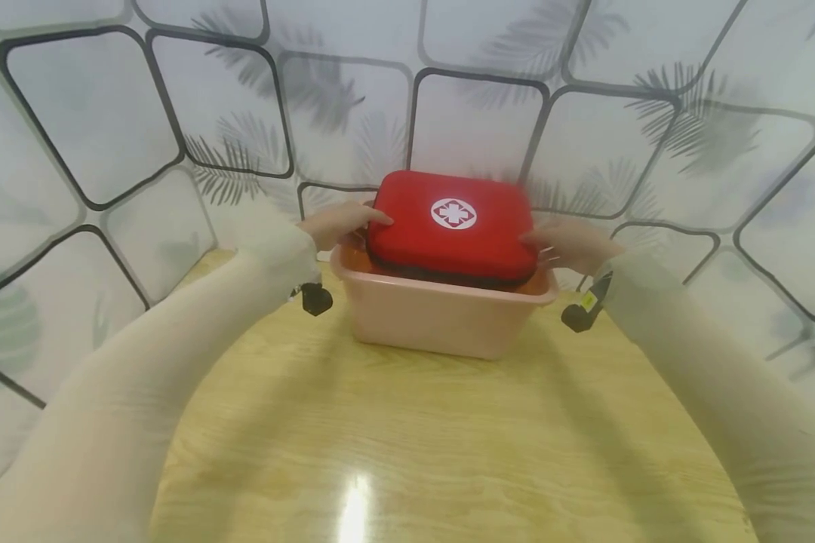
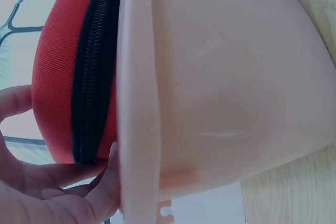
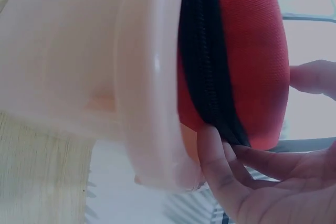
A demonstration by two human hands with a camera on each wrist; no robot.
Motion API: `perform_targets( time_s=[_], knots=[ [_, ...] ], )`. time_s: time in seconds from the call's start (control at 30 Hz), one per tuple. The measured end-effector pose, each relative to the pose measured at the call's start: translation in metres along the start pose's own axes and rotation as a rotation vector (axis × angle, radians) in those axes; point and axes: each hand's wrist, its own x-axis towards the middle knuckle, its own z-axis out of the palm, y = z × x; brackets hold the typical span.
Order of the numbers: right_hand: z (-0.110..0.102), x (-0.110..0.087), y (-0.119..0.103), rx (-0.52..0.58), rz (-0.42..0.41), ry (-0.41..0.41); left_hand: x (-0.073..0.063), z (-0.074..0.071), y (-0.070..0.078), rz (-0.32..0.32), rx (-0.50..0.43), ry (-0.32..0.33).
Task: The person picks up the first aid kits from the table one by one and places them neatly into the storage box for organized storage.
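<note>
A red first-aid case (image 1: pixel 475 234) with a white cross emblem lies at the mouth of a pink plastic basin (image 1: pixel 441 317), its lower part hidden behind the front rim. My left hand (image 1: pixel 339 224) grips the case's left end, thumb on top. At the opposite end, my right hand (image 1: pixel 570 243) holds it the same way. In the left wrist view, the fingers (image 2: pixel 102 192) curl under the black zipper (image 2: pixel 92 77), right at the basin's rim. Fingertips (image 3: pixel 210 140) of the right hand also reach beneath the zippered edge in the right wrist view.
The basin stands on a light wood table (image 1: pixel 448 437) near its back edge. Close behind rises a pale patterned curtain or wall covering (image 1: pixel 353 113) with dark rounded squares and leaf prints, wrapping round both sides. Light glares off the table's front.
</note>
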Motion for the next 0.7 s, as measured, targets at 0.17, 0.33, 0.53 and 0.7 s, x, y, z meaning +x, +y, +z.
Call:
perform_targets(
  time_s=[0.17,0.33,0.53,0.7],
  knots=[
    [0.006,-0.002,-0.001,-0.070,0.028,0.006,-0.001,0.001,-0.002,-0.039,-0.025,-0.032],
    [0.011,-0.005,-0.007,-0.161,0.055,0.020,-0.008,-0.001,-0.002,-0.003,-0.024,-0.115],
    [0.018,-0.007,-0.014,-0.301,0.069,0.028,-0.016,0.000,-0.002,0.011,0.049,-0.139],
    [0.023,-0.009,-0.021,-0.416,0.095,0.033,-0.018,-0.001,0.003,-0.053,0.102,-0.147]
  ],
)
